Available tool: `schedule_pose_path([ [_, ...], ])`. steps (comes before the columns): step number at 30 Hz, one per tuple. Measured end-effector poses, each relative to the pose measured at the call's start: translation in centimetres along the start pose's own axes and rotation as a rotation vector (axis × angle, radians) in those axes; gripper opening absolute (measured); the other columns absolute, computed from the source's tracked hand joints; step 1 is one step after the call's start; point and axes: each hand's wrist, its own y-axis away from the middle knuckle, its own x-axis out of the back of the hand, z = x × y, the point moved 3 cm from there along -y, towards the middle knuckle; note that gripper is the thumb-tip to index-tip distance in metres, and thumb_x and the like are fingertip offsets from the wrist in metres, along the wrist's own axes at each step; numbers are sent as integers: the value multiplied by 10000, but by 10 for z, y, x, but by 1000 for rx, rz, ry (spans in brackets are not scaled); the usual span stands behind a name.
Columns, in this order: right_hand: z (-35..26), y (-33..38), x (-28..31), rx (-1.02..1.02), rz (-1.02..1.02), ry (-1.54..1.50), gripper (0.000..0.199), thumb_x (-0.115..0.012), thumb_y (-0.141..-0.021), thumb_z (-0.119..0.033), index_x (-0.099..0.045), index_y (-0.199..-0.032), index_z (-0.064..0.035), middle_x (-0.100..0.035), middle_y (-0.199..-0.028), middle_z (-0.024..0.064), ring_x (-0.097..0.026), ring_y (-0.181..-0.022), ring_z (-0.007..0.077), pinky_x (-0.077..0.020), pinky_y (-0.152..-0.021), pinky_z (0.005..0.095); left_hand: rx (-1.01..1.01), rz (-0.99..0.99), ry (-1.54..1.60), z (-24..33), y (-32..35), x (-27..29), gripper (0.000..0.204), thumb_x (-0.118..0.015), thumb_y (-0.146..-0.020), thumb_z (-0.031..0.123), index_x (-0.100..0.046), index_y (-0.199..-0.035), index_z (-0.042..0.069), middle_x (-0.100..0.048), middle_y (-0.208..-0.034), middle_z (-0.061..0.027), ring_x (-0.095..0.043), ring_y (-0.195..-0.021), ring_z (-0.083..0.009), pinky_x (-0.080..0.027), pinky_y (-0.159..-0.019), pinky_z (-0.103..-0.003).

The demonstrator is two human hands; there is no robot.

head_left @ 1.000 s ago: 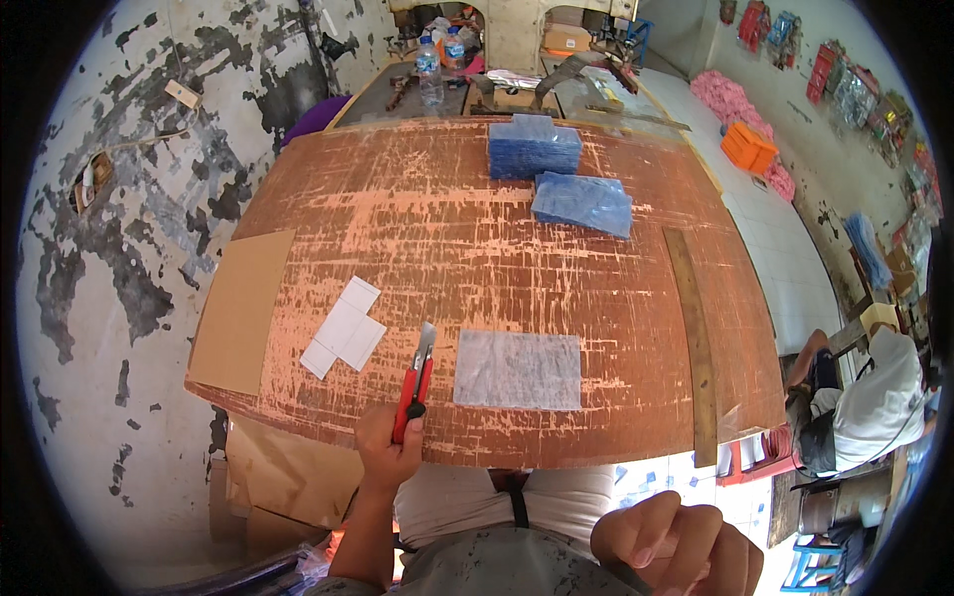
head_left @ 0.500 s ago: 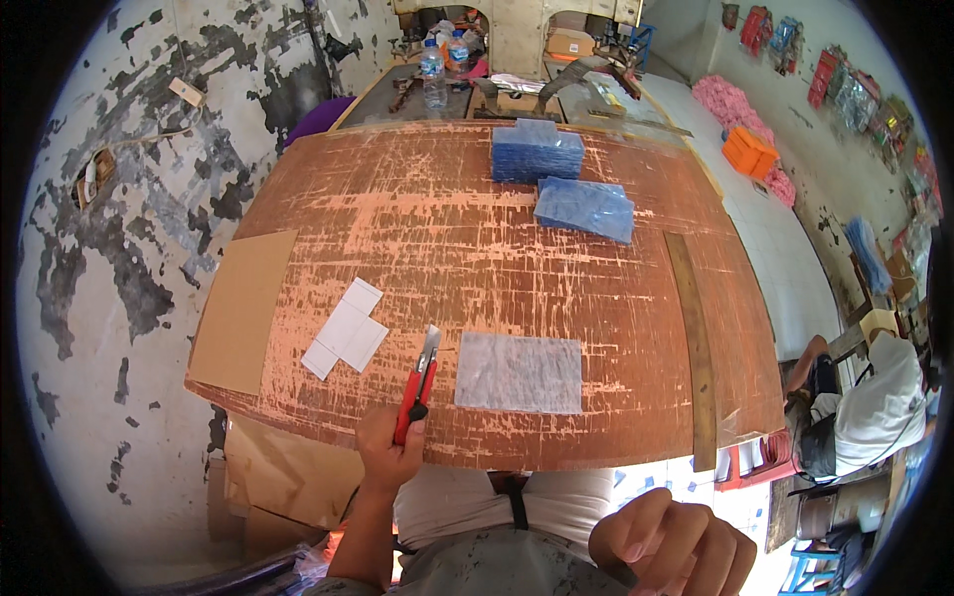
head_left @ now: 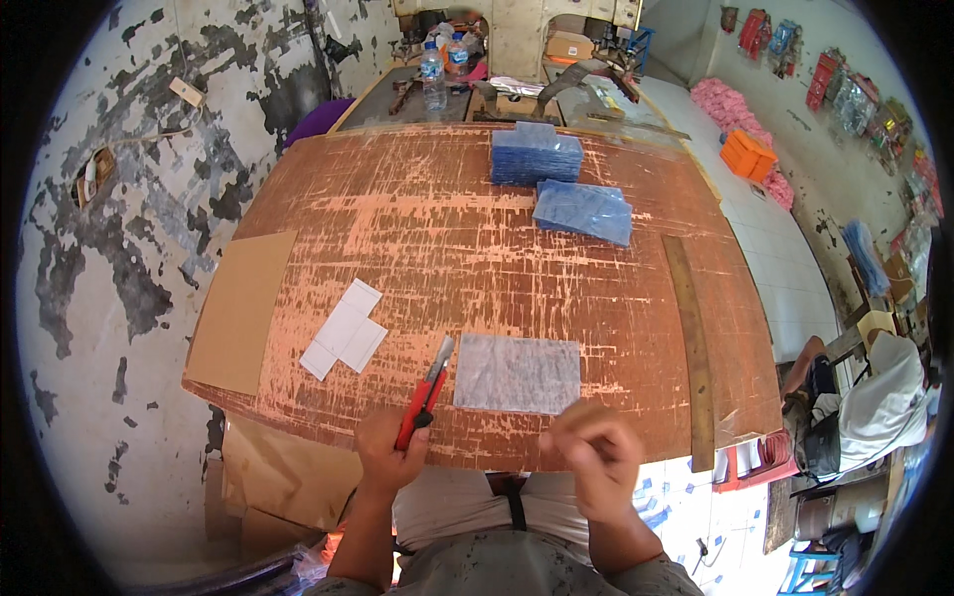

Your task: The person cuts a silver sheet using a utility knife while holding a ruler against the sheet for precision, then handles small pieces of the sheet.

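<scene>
My left hand (head_left: 389,444) is closed round a red utility knife (head_left: 422,404) at the table's near edge, its blade out and pointing away from me. Just right of the blade, a thin greyish translucent sheet (head_left: 517,372) lies flat. My right hand (head_left: 599,447) hovers by the sheet's near right corner, fingers bent and smeared by motion; whether anything is in them cannot be made out. To the left of the knife lies a flat white cut-out card piece (head_left: 345,330) with fold lines.
Two stacks of blue sheets, one tall (head_left: 537,155) and one lower (head_left: 583,212), stand toward the table's back. A brown cardboard sheet (head_left: 238,313) lies left, a long wooden strip (head_left: 690,353) right. A machine (head_left: 517,40) stands beyond. At right, a person in white (head_left: 879,392) sits.
My right hand has risen from the lower right to the sheet's near corner. The knife in my left hand has tilted to the right, its tip closer to the sheet.
</scene>
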Motion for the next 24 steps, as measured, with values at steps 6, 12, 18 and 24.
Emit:
schedule_pose_path([
  [6,49,27,10,-331,-5,343,114,-716,-1066,-24,-693,-1175,2,-766,-1155,137,-731,-1101,206,-582,-986,365,-4,-123,121,19,-10,2,108,-795,-886,166,-767,-912,65,-623,-704,-106,-617,-616,-344,-450,-570,-470],
  [12,60,40,5,-560,-145,240,368,-616,-1153,-178,-618,-1457,30,-693,-1472,171,-650,-1367,227,-504,-1160,391,-2,-381,240,49,-14,-20,189,-853,-875,231,-769,-899,62,-685,-744,-112,-673,-655,-343,-517,-601,-452],
  [18,55,50,10,-609,60,98,402,-537,-1184,-275,-637,-1424,31,-687,-1473,182,-639,-1377,263,-468,-1197,417,-4,-578,187,64,-12,-35,320,-870,-904,346,-772,-1035,71,-748,-908,-119,-737,-824,-354,-580,-749,-464],
  [24,21,46,74,-310,458,210,337,-531,-1158,-266,-558,-1361,1,-728,-1073,146,-748,-957,244,-596,-836,372,-42,-486,56,43,-27,-38,501,-815,-957,374,-715,-1346,73,-649,-1493,-152,-580,-1412,-375,-434,-1167,-558],
])
